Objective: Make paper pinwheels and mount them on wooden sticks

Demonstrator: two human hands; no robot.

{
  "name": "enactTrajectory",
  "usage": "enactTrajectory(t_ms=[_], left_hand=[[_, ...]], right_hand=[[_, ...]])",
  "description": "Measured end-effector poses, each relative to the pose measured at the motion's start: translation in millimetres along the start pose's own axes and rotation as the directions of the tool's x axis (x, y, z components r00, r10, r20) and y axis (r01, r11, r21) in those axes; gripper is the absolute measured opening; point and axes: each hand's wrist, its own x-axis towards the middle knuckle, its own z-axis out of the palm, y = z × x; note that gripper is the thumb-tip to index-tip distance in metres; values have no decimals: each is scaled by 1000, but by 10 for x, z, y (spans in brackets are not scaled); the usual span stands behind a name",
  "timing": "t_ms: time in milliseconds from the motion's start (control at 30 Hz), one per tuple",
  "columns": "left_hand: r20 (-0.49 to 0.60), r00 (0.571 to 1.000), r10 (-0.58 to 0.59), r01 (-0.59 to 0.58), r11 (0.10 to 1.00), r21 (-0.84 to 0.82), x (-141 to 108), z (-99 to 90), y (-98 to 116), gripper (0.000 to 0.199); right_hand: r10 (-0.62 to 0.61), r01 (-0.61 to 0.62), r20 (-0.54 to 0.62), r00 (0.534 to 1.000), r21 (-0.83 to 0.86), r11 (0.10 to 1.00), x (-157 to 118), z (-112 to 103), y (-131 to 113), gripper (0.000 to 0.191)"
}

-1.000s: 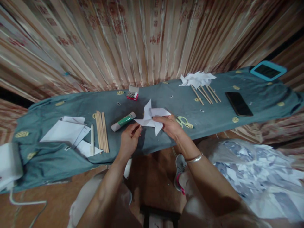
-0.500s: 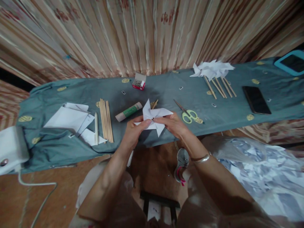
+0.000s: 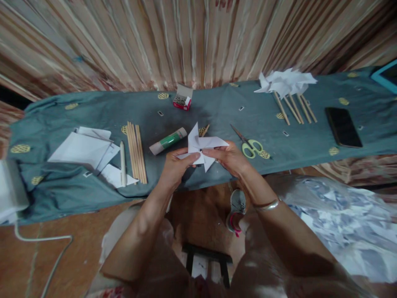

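A white paper pinwheel with a small metal pin at its centre is held between my two hands, over the table's front edge. My left hand pinches its left side, thumb near the pin. My right hand grips the right side, its thumb also close to the centre. Just behind the pinwheel, the tip of a wooden stick shows. To the left lies a glue stick with a green label; to the right are green-handled scissors. An open red box of pins stands farther back.
Wooden sticks, a white pen-like tool and paper sheets lie left on the green cloth. Finished pinwheels and a black phone lie right. A bag of paper scraps is at lower right.
The view has shifted slightly, so the table items appear displaced. Both hands keep hold of the pinwheel, with only slight finger movement around its centre.
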Motion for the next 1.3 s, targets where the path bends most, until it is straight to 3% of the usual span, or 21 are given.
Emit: enactTrajectory(t_ms=[433,500,567,633,700,767,800,900,1033,1167,1300], left_hand=[[-129,991,28,-37,997,-68,-8,62,35,28],[-150,988,40,-53,995,-89,-2,62,28,27],[-178,983,54,-71,993,-94,8,60,13,27],[-210,975,69,-87,993,-78,21,60,-6,28],[-238,967,93,-108,993,-54,33,64,-23,27],[-239,964,116,-127,992,-27,40,76,-34,27],[-236,963,129,-135,991,-9,41,83,-37,26],[-216,960,176,-162,984,77,30,102,-36,22],[-202,954,221,-197,972,129,11,108,-29,19],[-214,946,245,-218,966,139,16,95,-32,20],[-224,945,237,-216,970,112,30,85,-44,24]], right_hand=[[-34,35,42,999,-26,999,0,33,-12,38],[-48,48,9,999,-48,998,9,-13,-41,39],[-128,119,-101,987,-82,989,32,-79,-63,42],[-298,255,-244,923,-191,948,49,-142,-74,40],[-508,381,-304,806,-390,838,37,-171,-74,30],[-657,431,-234,717,-591,681,-9,-151,-62,20],[-691,437,-173,702,-662,609,-39,-123,-50,15],[-713,428,-44,700,-773,468,-105,-10,1,8],[-703,414,22,710,-821,393,-81,102,75,11],[-683,387,4,731,-826,410,-32,140,106,12],[-641,377,-33,767,-784,492,-25,159,98,11]])
